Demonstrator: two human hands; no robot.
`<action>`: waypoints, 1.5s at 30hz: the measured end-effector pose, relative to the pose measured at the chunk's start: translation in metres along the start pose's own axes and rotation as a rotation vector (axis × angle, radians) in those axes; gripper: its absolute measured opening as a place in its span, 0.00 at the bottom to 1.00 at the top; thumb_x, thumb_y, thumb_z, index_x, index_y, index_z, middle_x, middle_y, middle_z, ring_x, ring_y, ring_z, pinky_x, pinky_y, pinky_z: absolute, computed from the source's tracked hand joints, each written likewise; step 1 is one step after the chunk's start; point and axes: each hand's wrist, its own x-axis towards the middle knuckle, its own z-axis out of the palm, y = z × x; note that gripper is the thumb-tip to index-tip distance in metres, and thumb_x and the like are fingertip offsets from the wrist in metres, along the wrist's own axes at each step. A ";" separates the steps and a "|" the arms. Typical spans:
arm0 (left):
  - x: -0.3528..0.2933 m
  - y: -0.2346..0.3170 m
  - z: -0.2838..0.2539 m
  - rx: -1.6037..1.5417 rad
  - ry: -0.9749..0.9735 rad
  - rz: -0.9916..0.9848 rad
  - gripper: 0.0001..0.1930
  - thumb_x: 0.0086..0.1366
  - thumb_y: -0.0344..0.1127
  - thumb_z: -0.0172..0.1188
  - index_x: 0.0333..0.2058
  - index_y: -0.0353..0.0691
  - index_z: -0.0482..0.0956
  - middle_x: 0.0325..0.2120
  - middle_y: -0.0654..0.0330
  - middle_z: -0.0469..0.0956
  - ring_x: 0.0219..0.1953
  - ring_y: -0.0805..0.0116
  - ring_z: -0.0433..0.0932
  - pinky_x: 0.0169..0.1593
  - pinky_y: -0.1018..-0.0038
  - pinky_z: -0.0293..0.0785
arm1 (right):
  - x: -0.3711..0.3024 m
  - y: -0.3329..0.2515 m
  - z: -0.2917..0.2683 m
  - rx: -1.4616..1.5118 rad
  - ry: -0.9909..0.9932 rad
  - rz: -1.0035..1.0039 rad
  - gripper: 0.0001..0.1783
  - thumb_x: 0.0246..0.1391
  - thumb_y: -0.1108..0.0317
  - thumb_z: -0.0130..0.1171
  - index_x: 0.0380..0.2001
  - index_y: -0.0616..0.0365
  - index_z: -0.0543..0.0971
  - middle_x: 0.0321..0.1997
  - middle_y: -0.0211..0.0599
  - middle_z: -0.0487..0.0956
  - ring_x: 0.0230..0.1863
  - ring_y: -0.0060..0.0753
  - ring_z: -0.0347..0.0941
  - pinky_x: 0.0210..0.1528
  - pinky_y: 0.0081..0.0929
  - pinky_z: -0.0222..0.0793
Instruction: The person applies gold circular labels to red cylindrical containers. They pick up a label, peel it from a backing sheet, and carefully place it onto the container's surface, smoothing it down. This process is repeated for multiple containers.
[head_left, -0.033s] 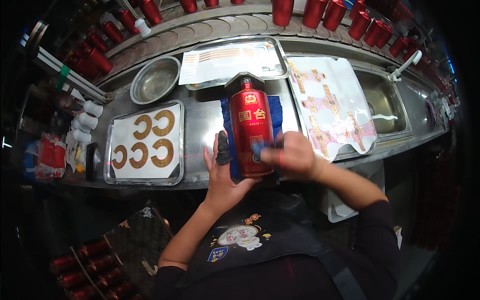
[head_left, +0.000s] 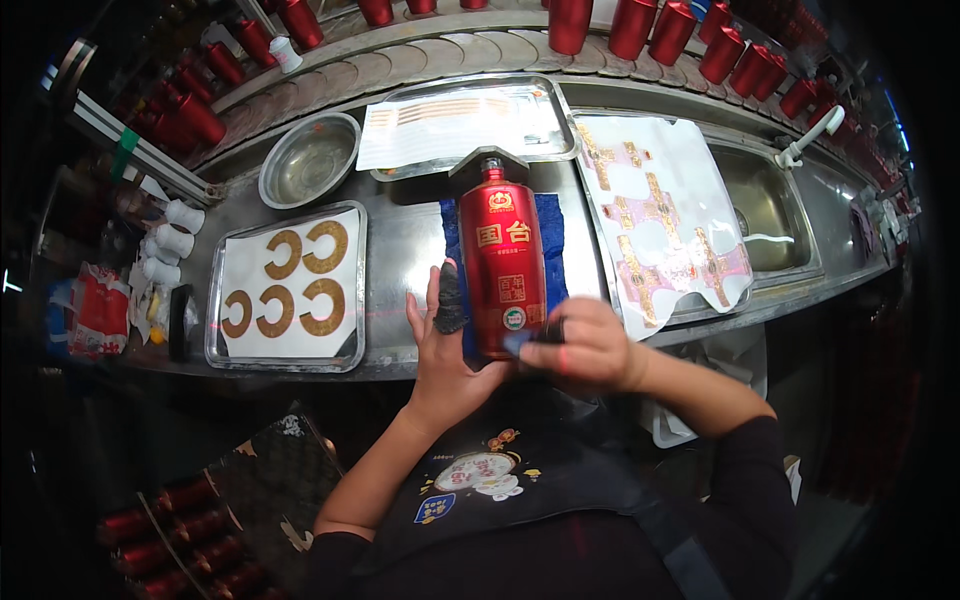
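Observation:
A red bottle [head_left: 497, 262] with gold print and a dark cap lies on a blue cloth [head_left: 551, 240], its neck pointing away from me. A small round white-and-green label shows near its base. My left hand [head_left: 442, 345] rests at the bottle's lower left, fingers spread and thumb along the base; a black wrap covers one finger. My right hand [head_left: 590, 348] is closed at the bottle's lower right around a small blue-grey-tipped piece [head_left: 516, 343], blurred, its kind unclear. An angled grey metal rest [head_left: 487, 153] stands around the bottle's neck.
To the left are a tray [head_left: 211, 330] with gold C-shaped stickers and a metal bowl [head_left: 265, 190]. A tray [head_left: 568, 125] of white sheets stands behind. On the right are a gold-patterned sticker sheet [head_left: 690, 165] and a sink [head_left: 812, 262]. Red bottles [head_left: 568, 25] line the back conveyor.
My right hand has moved down and slightly toward the bottle's base, uncovering the gold square print and the round label. My left hand stays at the bottle's lower left.

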 end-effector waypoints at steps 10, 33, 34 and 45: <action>0.012 0.002 0.006 -0.080 -0.054 0.019 0.49 0.47 0.42 0.79 0.65 0.36 0.63 0.60 0.49 0.72 0.64 0.47 0.67 0.72 0.39 0.37 | -0.045 -0.068 0.006 -0.035 0.059 -0.418 0.12 0.37 0.78 0.66 0.29 0.53 0.79 0.22 0.31 0.69 0.26 0.36 0.70 0.29 0.32 0.69; 0.006 -0.014 0.004 -0.145 -0.181 -0.179 0.39 0.52 0.41 0.77 0.59 0.37 0.68 0.48 0.53 0.82 0.55 0.55 0.79 0.66 0.50 0.42 | -0.070 -0.093 0.016 0.095 0.446 0.871 0.10 0.54 0.69 0.69 0.33 0.61 0.78 0.28 0.35 0.79 0.29 0.23 0.74 0.34 0.22 0.71; 0.004 -0.013 0.004 -0.171 -0.172 -0.193 0.39 0.52 0.42 0.76 0.60 0.37 0.67 0.50 0.52 0.81 0.57 0.54 0.77 0.68 0.47 0.37 | -0.070 -0.091 0.015 0.044 0.507 1.052 0.12 0.53 0.67 0.70 0.35 0.62 0.80 0.26 0.42 0.80 0.26 0.32 0.78 0.31 0.28 0.73; 0.006 -0.003 -0.002 0.182 -0.042 0.091 0.50 0.52 0.46 0.76 0.68 0.34 0.59 0.64 0.46 0.67 0.73 0.46 0.56 0.71 0.37 0.31 | -0.036 -0.068 0.023 0.215 0.211 0.499 0.08 0.52 0.72 0.67 0.35 0.62 0.80 0.31 0.43 0.80 0.32 0.40 0.79 0.38 0.32 0.75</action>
